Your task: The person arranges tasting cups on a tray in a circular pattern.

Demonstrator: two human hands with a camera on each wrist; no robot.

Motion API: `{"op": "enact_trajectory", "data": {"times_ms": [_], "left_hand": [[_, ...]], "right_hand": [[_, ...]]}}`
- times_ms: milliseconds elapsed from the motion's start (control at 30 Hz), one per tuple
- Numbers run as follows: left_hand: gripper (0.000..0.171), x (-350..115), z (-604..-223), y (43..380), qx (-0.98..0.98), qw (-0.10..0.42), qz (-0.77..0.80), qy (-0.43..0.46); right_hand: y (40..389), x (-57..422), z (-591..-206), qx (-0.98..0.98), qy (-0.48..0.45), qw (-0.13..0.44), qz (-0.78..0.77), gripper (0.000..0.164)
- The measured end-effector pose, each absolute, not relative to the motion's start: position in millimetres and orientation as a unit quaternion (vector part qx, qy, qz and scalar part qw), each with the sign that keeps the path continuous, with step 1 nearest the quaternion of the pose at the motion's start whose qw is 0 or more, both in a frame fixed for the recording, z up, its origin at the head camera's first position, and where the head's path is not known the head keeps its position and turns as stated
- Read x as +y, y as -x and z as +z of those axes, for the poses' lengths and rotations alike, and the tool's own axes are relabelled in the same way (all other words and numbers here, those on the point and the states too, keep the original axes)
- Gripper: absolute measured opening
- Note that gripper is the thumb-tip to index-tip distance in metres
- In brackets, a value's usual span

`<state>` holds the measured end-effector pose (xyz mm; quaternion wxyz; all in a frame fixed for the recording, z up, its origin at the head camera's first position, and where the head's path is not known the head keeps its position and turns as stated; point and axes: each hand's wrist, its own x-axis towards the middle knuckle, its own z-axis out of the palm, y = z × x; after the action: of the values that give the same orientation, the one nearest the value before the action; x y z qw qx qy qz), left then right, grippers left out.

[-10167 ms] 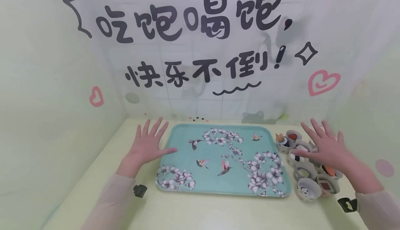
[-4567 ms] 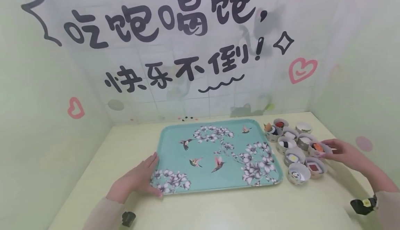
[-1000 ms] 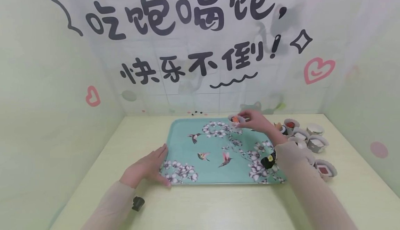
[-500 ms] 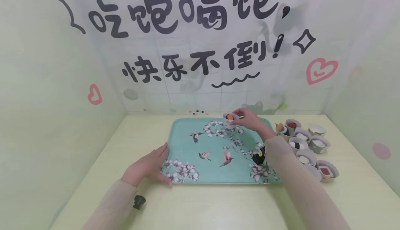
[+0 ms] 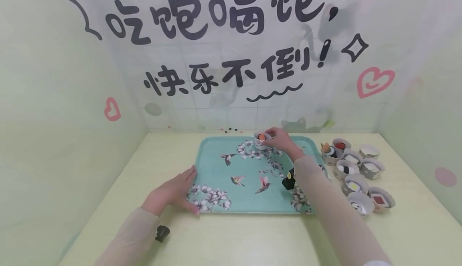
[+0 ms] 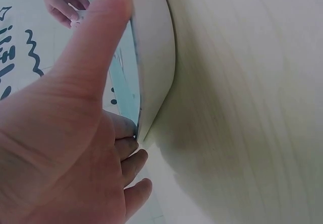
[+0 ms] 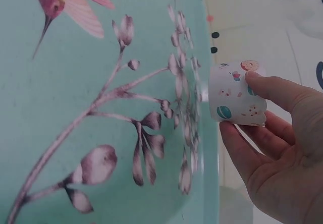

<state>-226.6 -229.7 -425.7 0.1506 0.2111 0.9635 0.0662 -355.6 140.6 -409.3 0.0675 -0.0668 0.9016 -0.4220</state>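
The right hand (image 5: pixel 283 139) is pinching a paper cup (image 7: pixel 234 92) between its thumb and fingers, the fingers closing only as far as the cup's width. The head view is placing this cup over the 12 o'clock edge of the blue tray (image 5: pixel 216 167) and showing the orange piece (image 5: pixel 261 137) inside; the right wrist view is hiding that filling but revealing small printed figures on the cup's outer wall. Whether the cup's base is touching the tray, I cannot tell.

The left hand (image 5: pixel 171 191) is resting against the tray's 8 o'clock corner, fingers loosely open and gripping nothing. Only the left wrist view is showing the thumb stretching along the rim, the other fingers bending slightly beside it, and the tray's pale outer side.

At the tray's 3 o'clock, other cups (image 5: pixel 356 180) are crowding together on the surface (image 5: pixel 231 238), most of them holding sushi-like pieces. Toward 12 o'clock, beyond the tray, a pale backdrop (image 5: pixel 216 57) is carrying dark lettering (image 5: pixel 235 73).
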Motion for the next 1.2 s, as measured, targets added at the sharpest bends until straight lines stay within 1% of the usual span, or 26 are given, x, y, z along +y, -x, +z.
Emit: {"op": "enact_trajectory", "data": {"times_ms": [300,500,700,1000,1200], "left_hand": [[0.141,-229,-425,226,0.964,0.158,0.065,-0.202],[0.141,-230,-427,228,0.965,0.146,0.055,-0.210],[0.142,-229,-426,228,0.965,0.151,0.059,-0.206],[0.141,-227,-425,227,0.965,0.155,0.060,-0.205],[0.141,-228,-427,228,0.965,0.154,0.062,-0.205]], "right_hand": [[361,131,-417,0.895,0.064,0.067,-0.435,0.053],[365,130,-425,0.895,0.052,0.071,-0.436,0.054],[365,129,-428,0.894,0.052,0.071,-0.438,0.059],[359,130,-423,0.883,0.050,0.083,-0.459,0.073],[354,133,-418,0.877,0.051,0.081,-0.471,0.071]]}}
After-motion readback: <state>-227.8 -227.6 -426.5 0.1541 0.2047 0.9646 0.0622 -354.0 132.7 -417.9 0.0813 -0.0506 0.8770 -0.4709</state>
